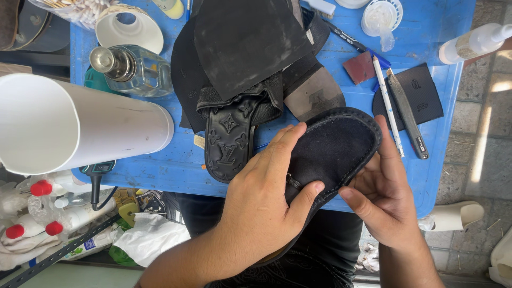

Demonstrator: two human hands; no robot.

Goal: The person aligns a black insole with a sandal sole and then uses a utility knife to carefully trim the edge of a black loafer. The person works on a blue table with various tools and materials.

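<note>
My left hand (261, 197) lies over a black sandal (333, 146) with a suede footbed and stitched rim, fingers across its top and thumb pressed on the middle. My right hand (386, 194) grips the same sandal from its right edge, thumb at the rim and fingers under it. The sandal is held above the near edge of a blue table (160, 165). A second black sandal (229, 141) with an embossed sole lies sole-up on the table just left of my left hand, partly under a black rubber sheet (242, 42).
A large white tube (80, 125) lies at the left, with a glass bottle (130, 69) and a white cup (128, 29) behind it. At the right lie a knife (408, 114), a white pen (386, 101), a brown sanding scrap (360, 66) and a black heel piece (424, 93). Red-capped bottles (40, 205) stand lower left.
</note>
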